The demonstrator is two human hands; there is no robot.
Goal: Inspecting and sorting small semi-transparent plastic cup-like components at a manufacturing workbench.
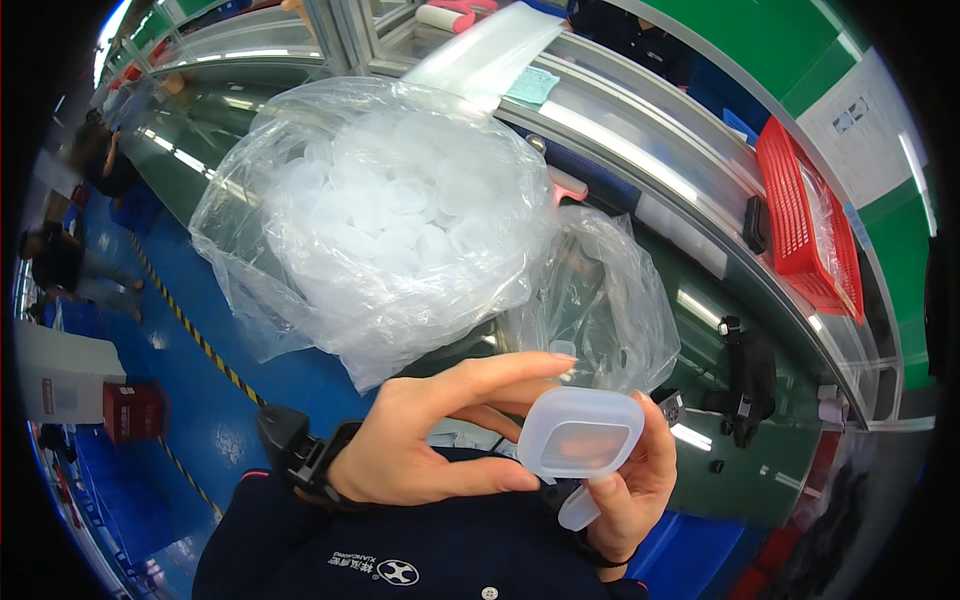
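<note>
A translucent, rounded-square plastic container [583, 432] is tilted up in front of me, low in the picture. My right hand [640, 480] grips its right side, thumb in front and fingers behind. Below it, at the same hand, hangs a smaller translucent plastic piece [578, 510]; I cannot tell whether it is joined to the container. My left hand [440, 430] is spread at the container's left side, its thumb and forefinger wide apart. The thumb tip lies at the lower left edge, and other fingertips are partly hidden behind the container.
Beyond my hands, a large clear bag [400, 220] full of translucent plastic pieces lies on the dark green table [745, 470]. A smaller clear bag [610, 300] sits to its right. Farther right are a black strapped device [745, 380] and a red basket [805, 230] beside a metal rail.
</note>
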